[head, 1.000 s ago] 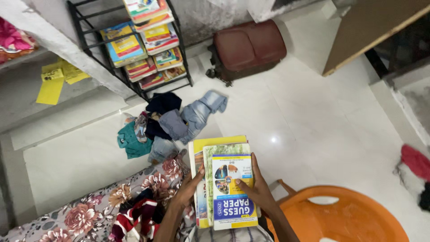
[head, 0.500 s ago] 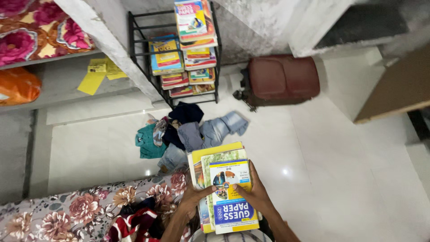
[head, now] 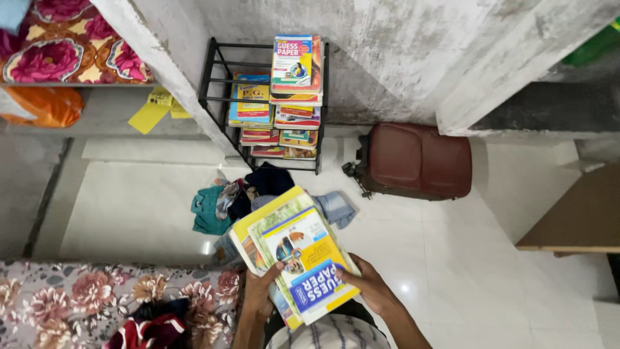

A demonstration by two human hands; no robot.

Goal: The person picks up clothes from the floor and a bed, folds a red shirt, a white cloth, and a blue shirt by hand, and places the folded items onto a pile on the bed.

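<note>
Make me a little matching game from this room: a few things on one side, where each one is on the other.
Things:
1. stack of books
2. suitcase
3. clothes pile
4. black rack

Places:
A. against the grey wall, full of books
B. heaped on the floor in front of the rack
C. held in both hands
D. lying on the floor right of the rack

Pairs: 1-C, 2-D, 3-B, 4-A

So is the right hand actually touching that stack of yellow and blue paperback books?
Touching. The head view shows the right hand gripping the stack of yellow and blue paperback books, its thumb pressed on the top cover.
</note>
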